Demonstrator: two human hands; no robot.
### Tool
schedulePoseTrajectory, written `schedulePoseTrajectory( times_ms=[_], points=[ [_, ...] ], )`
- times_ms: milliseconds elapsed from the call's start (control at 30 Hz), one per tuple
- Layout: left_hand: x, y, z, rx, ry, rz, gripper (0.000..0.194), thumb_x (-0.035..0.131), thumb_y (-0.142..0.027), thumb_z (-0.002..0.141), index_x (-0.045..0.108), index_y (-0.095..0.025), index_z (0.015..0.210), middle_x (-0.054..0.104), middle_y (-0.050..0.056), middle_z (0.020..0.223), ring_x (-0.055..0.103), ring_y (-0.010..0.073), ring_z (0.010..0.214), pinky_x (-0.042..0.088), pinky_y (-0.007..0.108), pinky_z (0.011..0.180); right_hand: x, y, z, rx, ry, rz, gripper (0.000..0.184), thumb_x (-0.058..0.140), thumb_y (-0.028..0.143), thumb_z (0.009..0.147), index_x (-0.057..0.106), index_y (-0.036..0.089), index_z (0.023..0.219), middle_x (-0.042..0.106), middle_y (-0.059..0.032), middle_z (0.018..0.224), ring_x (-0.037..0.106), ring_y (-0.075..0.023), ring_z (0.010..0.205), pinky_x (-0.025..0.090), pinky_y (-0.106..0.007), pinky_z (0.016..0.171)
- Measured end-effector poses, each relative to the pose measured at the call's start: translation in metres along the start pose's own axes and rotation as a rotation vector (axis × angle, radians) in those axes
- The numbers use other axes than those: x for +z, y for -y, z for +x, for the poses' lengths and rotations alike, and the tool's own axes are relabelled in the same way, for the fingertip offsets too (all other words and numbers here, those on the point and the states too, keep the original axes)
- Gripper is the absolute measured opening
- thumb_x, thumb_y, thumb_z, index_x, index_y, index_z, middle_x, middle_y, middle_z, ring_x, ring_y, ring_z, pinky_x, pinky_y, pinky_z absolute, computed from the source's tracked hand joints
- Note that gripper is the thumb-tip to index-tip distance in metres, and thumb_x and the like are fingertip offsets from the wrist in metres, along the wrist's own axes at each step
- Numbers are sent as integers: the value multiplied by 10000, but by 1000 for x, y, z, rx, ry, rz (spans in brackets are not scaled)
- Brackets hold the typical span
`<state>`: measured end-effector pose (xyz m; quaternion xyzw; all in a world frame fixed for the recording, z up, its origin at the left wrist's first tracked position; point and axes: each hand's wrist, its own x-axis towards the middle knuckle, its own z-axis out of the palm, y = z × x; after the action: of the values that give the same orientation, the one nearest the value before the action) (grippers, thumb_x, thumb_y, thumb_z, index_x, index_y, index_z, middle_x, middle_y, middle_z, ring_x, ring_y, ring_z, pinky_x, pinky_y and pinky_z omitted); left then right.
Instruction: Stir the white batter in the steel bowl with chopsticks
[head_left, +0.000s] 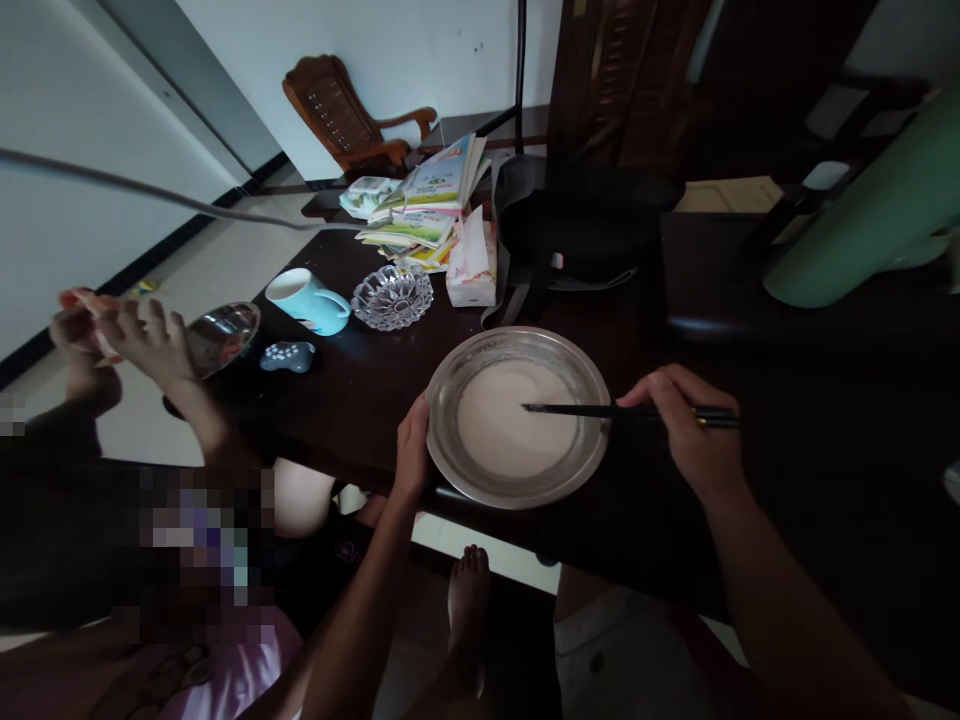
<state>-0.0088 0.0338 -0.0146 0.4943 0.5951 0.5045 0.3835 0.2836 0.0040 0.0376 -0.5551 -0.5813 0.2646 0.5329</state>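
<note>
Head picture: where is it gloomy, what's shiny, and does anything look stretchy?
In the head view, dim light lets the black bag melt into shadow; in that same view, the metal bowl and clear dish catch pale glints; also in the head view, the green cylinder slants, perhaps from lens distortion.

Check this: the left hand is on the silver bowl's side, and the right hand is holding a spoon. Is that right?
Not quite: the head view shows the right hand holding black chopsticks, not a spoon. The left hand is on the side of the silver bowl.
</note>
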Motion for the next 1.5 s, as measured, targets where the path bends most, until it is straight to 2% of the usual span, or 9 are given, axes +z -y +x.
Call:
schedulePoseTrajectory(
  times_ms=[67,267,500,600,733,933,1133,1367,1500],
  points=[
    [0,2,1,-9,0,-13,466,453,-498,881,669,-193,1159,674,63,1212,566,251,1175,398,374,1031,-1,0,-1,34,-17,67,352,469,376,938,626,242,654,646,-7,622,600,-164,605,468,-315,612],
    [-1,2,1,10,2,16,449,444,-483,895,670,-200,1160,680,54,1198,567,243,1170,387,369,1042,5,7,-2,-52,310,-3,233,539,316,908,702,235,762,703,-6,759,649,-171,744,479,-312,719],
    [-1,0,0,10,9,6,456,433,-487,897,672,-200,1159,683,58,1192,578,249,1151,405,381,1024,-2,-1,0,22,-24,46,317,481,358,938,643,246,690,665,-7,646,634,-169,630,485,-318,631],
    [-1,2,1,26,16,4,450,434,-487,896,673,-212,1160,682,55,1194,572,243,1162,393,373,1035,1,2,-2,44,92,104,312,477,354,941,651,244,706,665,5,617,633,-160,591,489,-307,603],
    [-1,3,0,3,7,11,464,432,-494,895,664,-206,1175,677,64,1202,569,248,1168,389,380,1039,6,8,-2,-62,277,-12,211,553,303,901,700,250,759,715,-1,769,663,-174,749,492,-315,716],
    [-2,3,0,6,19,-1,454,434,-483,901,658,-213,1188,670,57,1220,565,247,1175,393,374,1038,-2,-1,0,6,-4,34,292,494,331,938,654,243,711,670,6,668,642,-155,647,482,-300,641],
    [-1,3,0,5,13,7,455,431,-481,901,659,-209,1185,666,55,1225,560,244,1181,383,365,1044,4,6,-1,-57,266,12,233,529,309,915,701,247,770,709,-5,758,662,-171,740,500,-315,709],
    [0,1,0,1,-9,33,456,444,-492,883,678,-193,1135,683,56,1190,569,247,1158,416,363,1009,-1,0,0,-18,-3,-10,297,484,343,935,658,252,713,672,-15,692,632,-178,678,486,-325,650],
    [-1,3,1,-6,-3,14,440,448,-490,886,678,-197,1120,683,50,1184,573,240,1151,403,351,1018,2,3,-2,-22,119,35,301,478,337,940,655,251,713,674,-2,675,636,-169,663,489,-312,655]
  ],
)
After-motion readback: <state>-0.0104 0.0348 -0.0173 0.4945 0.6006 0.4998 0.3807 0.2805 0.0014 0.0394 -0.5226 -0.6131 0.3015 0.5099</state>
